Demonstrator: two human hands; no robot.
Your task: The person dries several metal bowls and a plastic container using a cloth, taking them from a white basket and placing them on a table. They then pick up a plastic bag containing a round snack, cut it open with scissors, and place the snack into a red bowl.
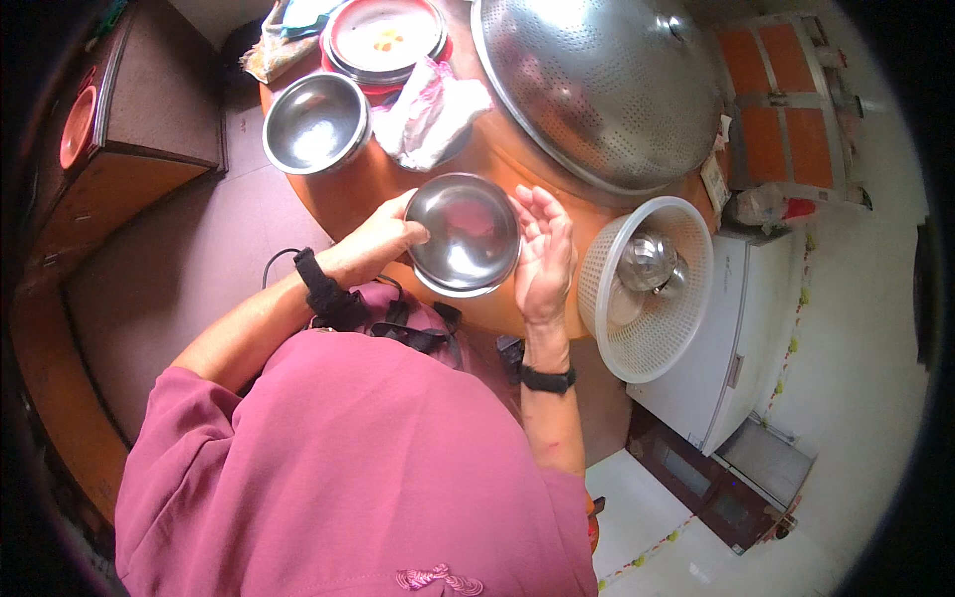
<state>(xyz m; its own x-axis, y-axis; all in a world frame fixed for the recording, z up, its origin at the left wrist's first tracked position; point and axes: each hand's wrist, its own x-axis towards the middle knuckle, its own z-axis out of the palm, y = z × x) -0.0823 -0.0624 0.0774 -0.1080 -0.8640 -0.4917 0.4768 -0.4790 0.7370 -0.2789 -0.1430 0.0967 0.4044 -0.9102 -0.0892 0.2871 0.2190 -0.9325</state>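
Observation:
A shiny stainless steel bowl is in front of me, with another rim showing just under its lower edge. My left hand grips its left side, the thumb over the rim. On the right side my right hand is held palm up with its fingers apart, at or very near the rim; whether it touches is unclear. Beyond the bowl lies a crumpled white and pink cloth on top of a dish. To its left stands a steel bowl, seemingly stacked on another.
The round wooden table also bears red-rimmed plates, a patterned cloth and a big perforated metal cover. A white plastic colander holding steel bowls sits at the right edge. A white appliance stands beyond it.

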